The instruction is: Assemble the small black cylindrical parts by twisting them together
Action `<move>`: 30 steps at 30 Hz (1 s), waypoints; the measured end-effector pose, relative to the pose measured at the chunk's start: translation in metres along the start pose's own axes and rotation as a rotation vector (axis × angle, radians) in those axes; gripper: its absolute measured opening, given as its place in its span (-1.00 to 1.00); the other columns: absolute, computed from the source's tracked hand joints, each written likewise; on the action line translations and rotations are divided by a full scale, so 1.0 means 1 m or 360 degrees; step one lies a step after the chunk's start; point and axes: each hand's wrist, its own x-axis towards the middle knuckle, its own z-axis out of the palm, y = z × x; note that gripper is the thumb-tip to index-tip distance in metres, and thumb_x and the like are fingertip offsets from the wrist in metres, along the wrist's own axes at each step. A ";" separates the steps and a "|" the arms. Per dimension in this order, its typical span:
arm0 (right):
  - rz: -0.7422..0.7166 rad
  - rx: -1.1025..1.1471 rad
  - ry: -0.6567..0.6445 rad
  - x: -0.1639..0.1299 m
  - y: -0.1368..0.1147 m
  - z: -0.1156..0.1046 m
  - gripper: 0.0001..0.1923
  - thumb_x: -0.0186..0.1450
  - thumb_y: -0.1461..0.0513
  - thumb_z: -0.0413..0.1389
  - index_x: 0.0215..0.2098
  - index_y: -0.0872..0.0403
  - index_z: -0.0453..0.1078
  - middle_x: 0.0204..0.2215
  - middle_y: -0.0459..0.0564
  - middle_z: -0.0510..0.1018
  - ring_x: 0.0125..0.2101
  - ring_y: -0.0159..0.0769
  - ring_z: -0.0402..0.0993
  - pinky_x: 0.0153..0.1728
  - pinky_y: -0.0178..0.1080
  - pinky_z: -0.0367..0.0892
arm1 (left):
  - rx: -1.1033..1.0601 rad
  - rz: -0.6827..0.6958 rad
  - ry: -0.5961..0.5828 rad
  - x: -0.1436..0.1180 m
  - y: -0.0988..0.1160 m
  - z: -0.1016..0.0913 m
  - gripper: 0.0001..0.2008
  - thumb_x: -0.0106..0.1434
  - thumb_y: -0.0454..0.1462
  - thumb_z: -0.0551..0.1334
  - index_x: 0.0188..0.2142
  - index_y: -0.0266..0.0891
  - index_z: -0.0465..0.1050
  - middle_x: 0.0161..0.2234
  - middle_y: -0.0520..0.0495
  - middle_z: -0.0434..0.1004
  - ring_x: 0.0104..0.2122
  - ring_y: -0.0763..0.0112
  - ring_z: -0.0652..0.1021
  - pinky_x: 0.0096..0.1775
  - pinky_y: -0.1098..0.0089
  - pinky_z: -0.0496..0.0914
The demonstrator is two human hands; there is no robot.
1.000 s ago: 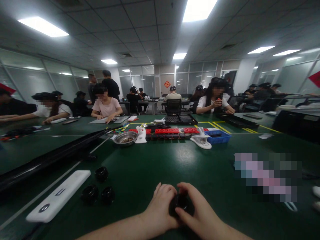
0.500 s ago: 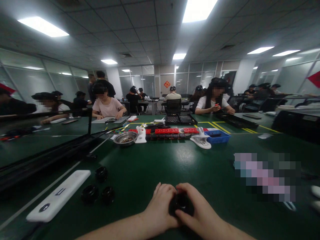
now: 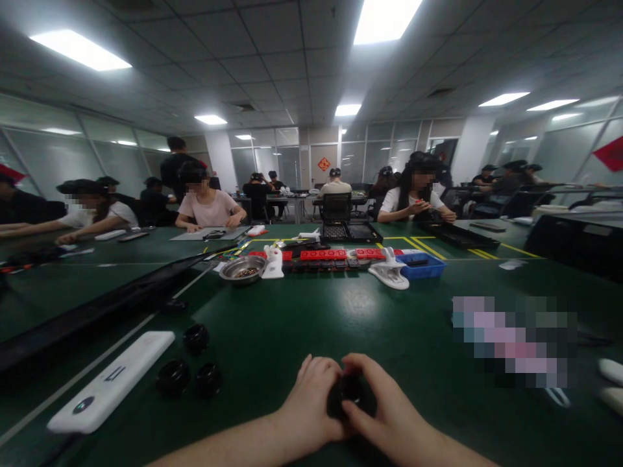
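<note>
Close to the table's front edge, both of my hands hold one round, glossy black part (image 3: 351, 389) with a dark hollow on top. My left hand (image 3: 315, 397) is closed against its left side, and its fingertips are partly hidden. From the right, my right hand (image 3: 389, 399) curves around it, with the thumb across the near side and the forefinger over the far rim. To the left of my hands, three similar black round parts, one of them a ring-like piece (image 3: 196, 338), rest on the green table (image 3: 272, 324).
At the left lies a white power strip-like bar (image 3: 114, 379). Farther back are a metal bowl (image 3: 243, 270) of small parts, red blocks (image 3: 323, 255), a white clamp-like piece (image 3: 390, 271) and a blue tray (image 3: 422, 266). Blurred pixels cover something at right (image 3: 511, 340). Several people sit beyond.
My hands stay around the black part, with hardly any shift. At far left, the dark frame standing over the table is down, and a person there reaches forward.
</note>
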 end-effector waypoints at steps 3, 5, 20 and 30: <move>-0.0176 0.0027 -0.0085 -0.002 -0.003 -0.002 -0.43 0.04 0.42 -0.03 0.04 0.09 0.07 -0.03 0.11 0.32 -0.03 -0.17 0.27 -0.01 -0.08 0.21 | -0.0005 0.0013 -0.0006 0.000 -0.001 0.000 -0.46 -0.14 -0.20 0.33 -0.12 -0.18 0.26 -0.16 -0.07 0.33 -0.11 0.18 0.34 0.10 0.02 -0.06; -0.0177 -0.0004 -0.0056 -0.002 -0.004 -0.002 -0.40 0.02 0.42 -0.01 0.05 0.09 0.06 -0.02 0.12 0.30 -0.02 -0.14 0.25 -0.01 -0.06 0.20 | -0.0003 0.0009 -0.0011 0.000 -0.001 0.000 -0.49 -0.13 -0.21 0.33 -0.15 -0.19 0.27 -0.16 -0.07 0.33 -0.10 0.18 0.34 0.10 0.02 -0.07; -0.0234 -0.0012 -0.0074 -0.003 -0.006 -0.005 -0.34 -0.04 0.45 -0.04 0.06 0.09 0.07 -0.01 0.12 0.30 0.00 -0.14 0.24 0.01 -0.04 0.18 | -0.0009 0.0015 -0.0013 0.000 -0.001 0.000 -0.50 -0.14 -0.20 0.34 -0.17 -0.24 0.29 -0.16 -0.09 0.33 -0.11 0.16 0.34 0.10 0.03 -0.06; -0.0008 -0.0011 0.0039 0.000 -0.001 0.001 -0.59 0.06 0.36 0.07 -0.10 0.07 0.19 -0.18 0.04 0.39 -0.15 -0.18 0.33 -0.10 -0.11 0.28 | 0.0010 -0.0010 0.0005 0.000 0.000 0.000 -0.52 -0.16 -0.17 0.35 -0.22 -0.19 0.30 -0.22 -0.04 0.34 -0.16 0.20 0.36 0.09 0.05 -0.01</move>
